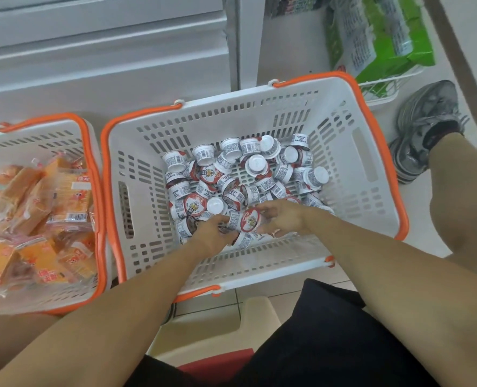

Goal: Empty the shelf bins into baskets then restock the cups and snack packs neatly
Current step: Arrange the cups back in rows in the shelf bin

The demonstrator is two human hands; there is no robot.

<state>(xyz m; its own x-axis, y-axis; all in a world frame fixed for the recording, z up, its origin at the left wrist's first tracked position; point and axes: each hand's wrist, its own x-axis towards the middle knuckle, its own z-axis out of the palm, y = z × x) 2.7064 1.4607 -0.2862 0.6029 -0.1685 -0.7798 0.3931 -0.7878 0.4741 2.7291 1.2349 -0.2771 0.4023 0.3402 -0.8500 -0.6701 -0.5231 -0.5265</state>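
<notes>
Clearly both hands are down in the middle basket point(259, 263), among a loose heap of small cups point(245, 174) that lie every way: some lid up, some base up, many on their sides. The left hand point(213, 233) has its fingers curled around 1 or 2 cups near the basket's near wall; the right hand point(280, 219) pinches 1 cup point(250, 220), tipped so that its round foil lid faces up and toward the camera, its short axis slanting from the far right to the near left.

These cups look light and stiff-walled, though the foil lids could probably dent or puncture, so the sides are the safer place to take hold. They are squat, so they should stand steadily once turned lid up.

Another basket point(92, 152) to the left holds soft orange snack packs point(36, 208), lying flat in a jumble.
</notes>
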